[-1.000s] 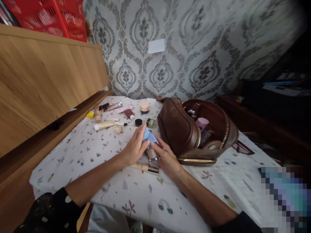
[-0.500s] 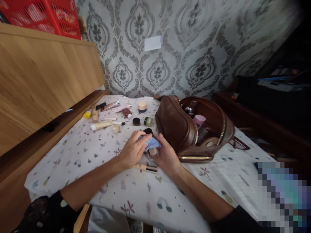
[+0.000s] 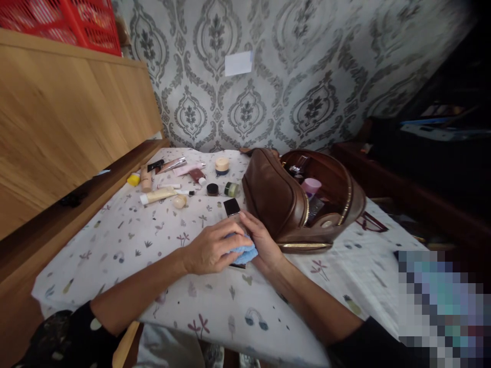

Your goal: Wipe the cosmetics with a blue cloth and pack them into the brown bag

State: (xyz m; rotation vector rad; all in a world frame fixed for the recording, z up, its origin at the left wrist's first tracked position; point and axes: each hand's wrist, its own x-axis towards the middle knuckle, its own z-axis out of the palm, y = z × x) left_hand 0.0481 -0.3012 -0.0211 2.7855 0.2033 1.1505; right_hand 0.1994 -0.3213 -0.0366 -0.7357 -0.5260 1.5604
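My right hand is closed around a small foundation bottle with a square black cap, tilted over the table. My left hand grips a light blue cloth and presses it against the bottle's lower part. Hands and cloth hide most of the bottle's body. Below them, the dark end of a slim tube peeks out on the tablecloth. Just right of my right hand stands a brown leather bag, unzipped, with a pink-lidded container and other items inside.
Behind my hands lie a black-lidded jar, a green jar, a cream jar and several tubes, including a cream one. A wooden cabinet borders the left; a patterned wall rises behind.
My left hand and the cloth have moved down along the bottle, exposing its black cap. Most of the slim tube below is now covered. The view has shifted slightly.
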